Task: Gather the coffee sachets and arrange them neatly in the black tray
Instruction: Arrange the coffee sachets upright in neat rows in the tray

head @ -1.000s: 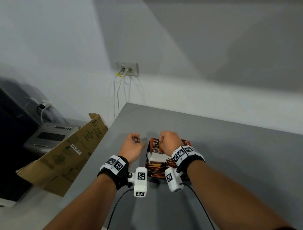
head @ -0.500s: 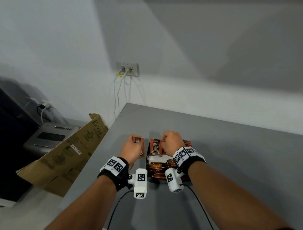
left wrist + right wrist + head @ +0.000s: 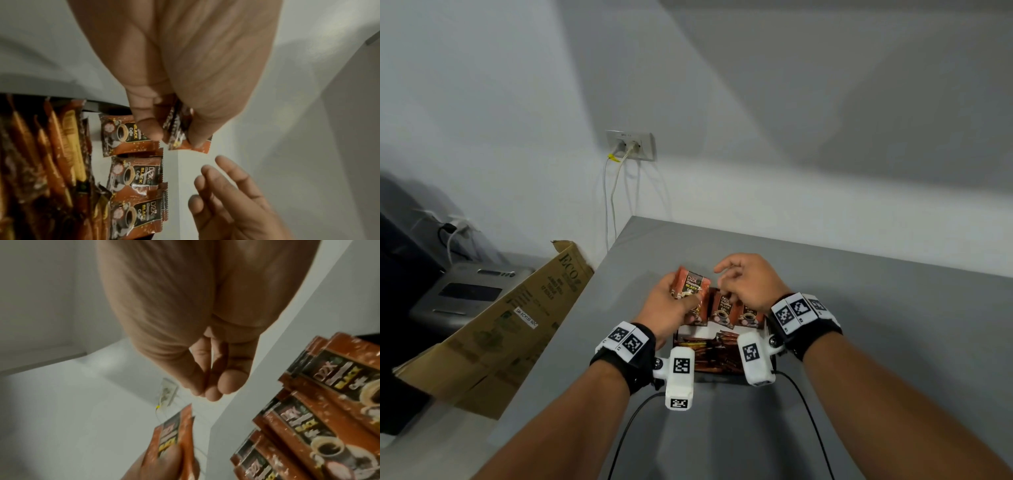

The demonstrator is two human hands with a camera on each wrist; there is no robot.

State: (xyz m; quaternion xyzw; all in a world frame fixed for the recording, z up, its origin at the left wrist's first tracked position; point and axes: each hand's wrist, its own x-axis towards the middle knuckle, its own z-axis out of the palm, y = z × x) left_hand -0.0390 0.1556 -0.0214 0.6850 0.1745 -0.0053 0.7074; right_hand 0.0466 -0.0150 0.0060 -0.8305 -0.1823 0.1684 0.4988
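My left hand [image 3: 679,294] pinches an orange-brown coffee sachet [image 3: 691,282] and holds it face up over the left end of the black tray [image 3: 717,377]. The left wrist view shows thumb and fingers of my left hand [image 3: 174,136] pinching the held sachet [image 3: 191,146]. My right hand [image 3: 726,279] hovers just above the row of upright sachets [image 3: 724,310] in the tray, fingers loosely curled and holding nothing. In the right wrist view my right hand [image 3: 211,389] is empty. Stick sachets [image 3: 712,353] fill the tray's near part.
The tray sits near the left edge of a grey table [image 3: 859,308] against a white wall. A cardboard box [image 3: 510,318] leans left of the table beside a grey device [image 3: 465,294]. A wall socket [image 3: 631,145] with hanging cables is behind.
My left hand rose and moved right over the tray, turning the sachet's face up. My right hand let go of the tray's sachets, lifted and loosened its fingers.
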